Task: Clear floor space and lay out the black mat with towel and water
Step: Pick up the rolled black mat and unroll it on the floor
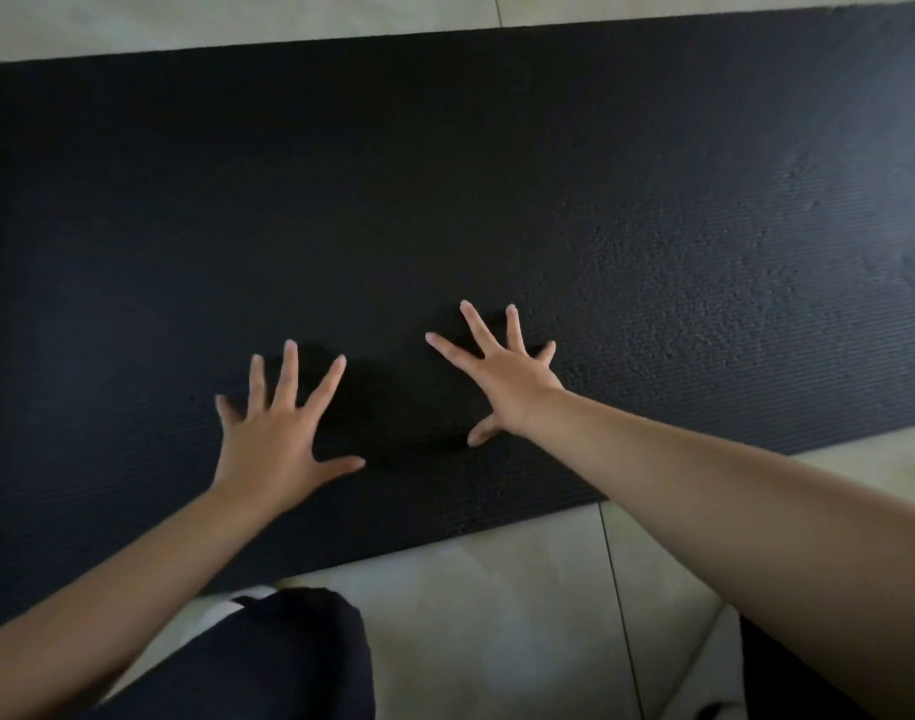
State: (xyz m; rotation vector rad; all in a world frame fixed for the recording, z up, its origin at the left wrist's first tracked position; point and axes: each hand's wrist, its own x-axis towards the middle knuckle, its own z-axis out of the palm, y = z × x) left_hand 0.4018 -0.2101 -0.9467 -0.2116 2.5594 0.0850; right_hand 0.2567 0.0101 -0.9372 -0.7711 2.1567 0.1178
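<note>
The black mat (pixel 445 200) lies unrolled and flat on the pale tiled floor, filling most of the view from left to right. My left hand (pixel 276 433) rests palm down on the mat near its front edge, fingers spread wide. My right hand (pixel 507 376) is also flat on the mat, a little farther in and to the right, fingers splayed. Neither hand holds anything. No towel or water is in view.
Pale floor tiles (pixel 497 615) show in front of the mat and in a strip (pixel 237 18) beyond its far edge. My knee in dark trousers (pixel 268 662) is at the bottom, close to the mat's front edge.
</note>
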